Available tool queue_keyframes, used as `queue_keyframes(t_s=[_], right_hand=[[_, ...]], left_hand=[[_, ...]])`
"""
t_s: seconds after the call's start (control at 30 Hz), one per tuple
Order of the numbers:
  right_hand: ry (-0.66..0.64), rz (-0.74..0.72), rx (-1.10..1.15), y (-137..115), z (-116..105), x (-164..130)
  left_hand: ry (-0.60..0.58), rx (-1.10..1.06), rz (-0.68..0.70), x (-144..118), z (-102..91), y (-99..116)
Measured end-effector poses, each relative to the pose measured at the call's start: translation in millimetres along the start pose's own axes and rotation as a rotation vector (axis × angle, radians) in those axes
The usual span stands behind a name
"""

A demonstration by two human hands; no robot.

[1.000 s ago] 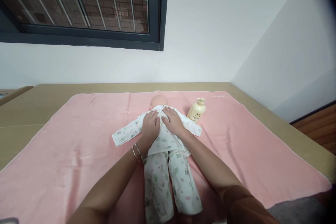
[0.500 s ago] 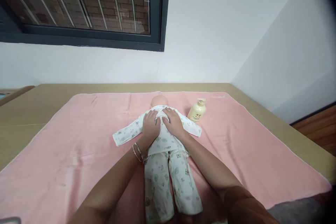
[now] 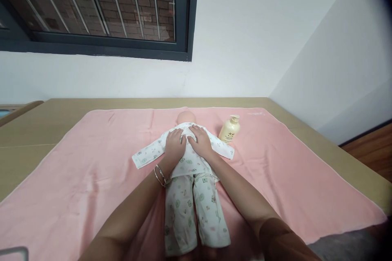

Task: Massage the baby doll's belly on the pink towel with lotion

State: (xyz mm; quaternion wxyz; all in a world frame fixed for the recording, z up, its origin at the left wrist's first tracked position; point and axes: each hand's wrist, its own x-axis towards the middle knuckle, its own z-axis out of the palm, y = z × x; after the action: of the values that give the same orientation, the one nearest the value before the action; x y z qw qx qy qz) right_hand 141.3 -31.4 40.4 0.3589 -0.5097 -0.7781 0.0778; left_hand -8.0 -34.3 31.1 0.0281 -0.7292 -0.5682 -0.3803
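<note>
One baby doll [image 3: 186,159] lies face down just below the centre of the frame, its head [image 3: 185,116] toward the wall and its two trouser legs running down to the bottom edge. It wears a white printed top and matching trousers, and its two sleeves are stretched out flat, one toward the left of the frame and one toward the right. Two hands rest on the doll's upper back, side by side and almost touching. The left hand [image 3: 174,147] lies palm down with its fingers extended and close together, flat on the cloth and gripping nothing; its wrist carries thin metal bangles [image 3: 159,175], though their exact number is hard to count. The right hand [image 3: 200,142] lies the same way, palm down with fingers extended and slightly fanned, pressed on the top near the collar and holding nothing. One pink towel [image 3: 290,171] is spread beneath the doll and covers most of the one tan surface [image 3: 61,110], whose bare edges show at the left, top and right of the frame. One cream pump bottle [image 3: 229,129] stands upright on the towel just beside the doll's sleeve, right of centre, apart from both hands. One dark-framed barred window [image 3: 98,8] fills the upper left of the frame.
</note>
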Motion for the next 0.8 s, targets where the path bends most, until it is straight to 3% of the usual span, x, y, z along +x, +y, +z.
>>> queue_keyframes(t_s=[0.13, 0.33, 0.6, 0.8], right_hand=[[-0.051, -0.052, 0.032, 4, -2, 0], [-0.058, -0.004, -0.021, -5, -2, -1], [-0.089, 0.041, -0.257, -38, -12, -17], [-0.119, 0.058, -0.281, -44, -17, -20]], left_hand=[[0.001, 0.140, 0.046, -4, -9.7, 13], [-0.088, 0.281, 0.106, -9, -21.9, 28], [-0.085, 0.176, 0.005, -2, -12.2, 9], [-0.124, 0.168, 0.057, 1, -12.1, 2]])
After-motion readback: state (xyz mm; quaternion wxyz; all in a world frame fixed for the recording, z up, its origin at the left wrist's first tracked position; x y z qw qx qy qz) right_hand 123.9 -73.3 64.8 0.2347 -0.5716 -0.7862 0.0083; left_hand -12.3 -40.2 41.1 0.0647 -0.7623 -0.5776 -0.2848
